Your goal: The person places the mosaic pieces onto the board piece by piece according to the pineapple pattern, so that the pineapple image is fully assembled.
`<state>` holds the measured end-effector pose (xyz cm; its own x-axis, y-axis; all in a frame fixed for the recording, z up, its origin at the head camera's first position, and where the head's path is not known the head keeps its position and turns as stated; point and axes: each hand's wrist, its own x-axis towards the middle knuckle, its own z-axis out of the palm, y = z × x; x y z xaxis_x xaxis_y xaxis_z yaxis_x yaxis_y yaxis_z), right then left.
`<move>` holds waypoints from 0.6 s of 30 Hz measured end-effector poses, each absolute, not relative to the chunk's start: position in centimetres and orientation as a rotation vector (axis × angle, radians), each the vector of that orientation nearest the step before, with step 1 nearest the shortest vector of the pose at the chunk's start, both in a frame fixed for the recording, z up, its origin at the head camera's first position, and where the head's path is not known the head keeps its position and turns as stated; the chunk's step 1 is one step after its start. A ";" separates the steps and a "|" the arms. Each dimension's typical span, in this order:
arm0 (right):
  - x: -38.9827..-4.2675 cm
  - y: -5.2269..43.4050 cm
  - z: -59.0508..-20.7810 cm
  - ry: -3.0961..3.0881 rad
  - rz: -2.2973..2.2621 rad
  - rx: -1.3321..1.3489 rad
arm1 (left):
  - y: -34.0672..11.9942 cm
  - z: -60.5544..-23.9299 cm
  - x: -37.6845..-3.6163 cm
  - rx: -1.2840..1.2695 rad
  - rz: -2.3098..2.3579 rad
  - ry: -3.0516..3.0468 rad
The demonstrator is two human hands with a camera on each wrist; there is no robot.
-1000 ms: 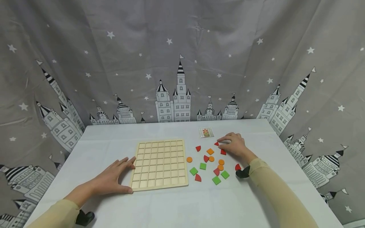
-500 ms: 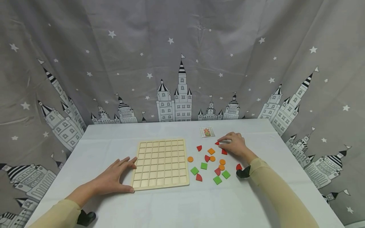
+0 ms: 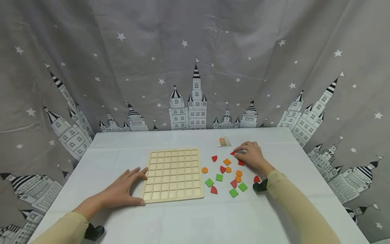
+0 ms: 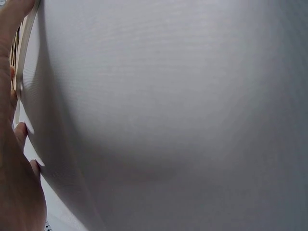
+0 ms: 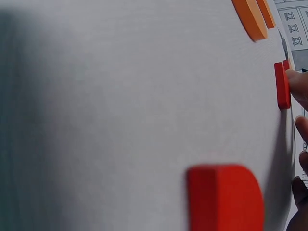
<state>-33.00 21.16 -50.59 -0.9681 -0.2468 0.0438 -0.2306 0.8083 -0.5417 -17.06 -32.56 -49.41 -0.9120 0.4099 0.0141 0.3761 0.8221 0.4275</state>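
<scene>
In the head view, a pale wooden grid board (image 3: 173,175) lies on the white table with its squares bare. My left hand (image 3: 123,188) rests at the board's left side, thumb at the near corner and straight fingers spread along the edge. To the right of the board, my right hand (image 3: 251,155) is low over the table. A small red quarter-circle tile (image 3: 233,153) sits between its thumb and index finger, which pinch it. Another red tile (image 3: 241,163) lies right under the hand, partly covered. The right wrist view shows the thumb (image 5: 299,86) against red tiles (image 5: 282,86).
Between board and right hand lie several loose tiles: orange circles (image 3: 204,170), an orange diamond-set square (image 3: 227,162), green squares (image 3: 209,182) and red quarter circles (image 3: 214,190). One red tile (image 3: 257,179) is by the right wrist. A picture card (image 3: 223,141) lies behind. A grey curtain (image 3: 146,67) hangs beyond.
The head view has shifted slightly, so everything appears a little further right. Both hands keep almost the same places by the board and the red tile.
</scene>
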 end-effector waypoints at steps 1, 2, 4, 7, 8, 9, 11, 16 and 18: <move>-33.0 21.1 -50.6 2.965 -0.882 -0.394 | -32.5 -49.4 -17.1 0.631 0.658 2.921; -33.0 21.1 -50.6 2.970 -0.882 -0.397 | -32.4 -49.3 -17.1 0.619 0.654 2.917; -33.0 21.1 -50.6 2.976 -0.894 -0.407 | -32.4 -49.3 -17.1 0.618 0.652 2.914; -33.0 20.9 -50.6 2.977 -0.922 -0.411 | -32.4 -49.2 -17.1 0.605 0.645 2.908; -33.0 20.9 -50.6 2.975 -0.930 -0.408 | -32.3 -49.2 -17.1 0.600 0.646 2.906; -33.0 20.8 -50.7 2.972 -0.939 -0.404 | -32.4 -49.2 -17.1 0.598 0.644 2.905; -33.0 20.7 -50.6 2.964 -0.954 -0.392 | -32.4 -49.2 -17.1 0.589 0.642 2.902; -32.8 19.8 -49.9 2.949 -0.987 -0.425 | -32.4 -49.3 -17.1 0.571 0.626 2.904; -32.8 18.9 -49.4 2.938 -1.009 -0.464 | -32.5 -49.3 -17.1 0.573 0.633 2.903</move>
